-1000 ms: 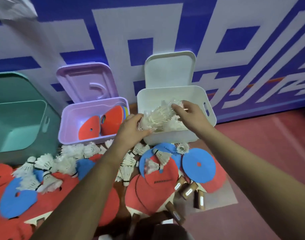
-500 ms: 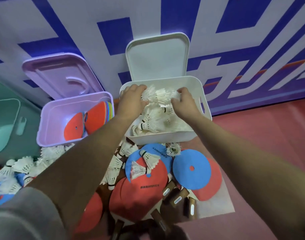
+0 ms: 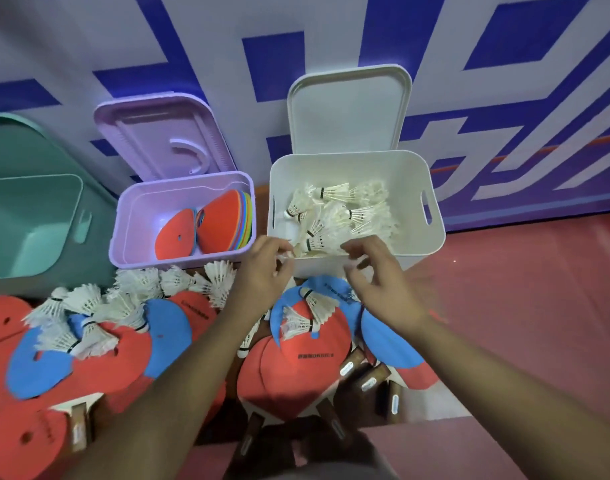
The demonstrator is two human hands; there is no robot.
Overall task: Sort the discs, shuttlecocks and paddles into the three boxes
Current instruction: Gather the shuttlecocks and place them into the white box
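Observation:
The white box (image 3: 414,174) holds a heap of white shuttlecocks (image 3: 345,216). My left hand (image 3: 263,271) and my right hand (image 3: 383,275) hover at the box's near rim with loosely curled fingers and nothing in them. The lilac box (image 3: 137,220) holds red discs and a coloured stack of discs (image 3: 224,220). The teal box (image 3: 30,220) at the left shows no contents. On the floor lie more shuttlecocks (image 3: 99,317), red and blue discs (image 3: 37,365) and red paddles (image 3: 293,372) with wooden handles.
Each box's lid leans open against the blue and white wall (image 3: 331,29) behind it. Red floor (image 3: 521,306) stretches to the right of the pile. My forearms cross over the pile in the foreground.
Both hands carried a bunch of shuttlecocks into the white box, let it go there, and have drawn back to the near rim holding nothing.

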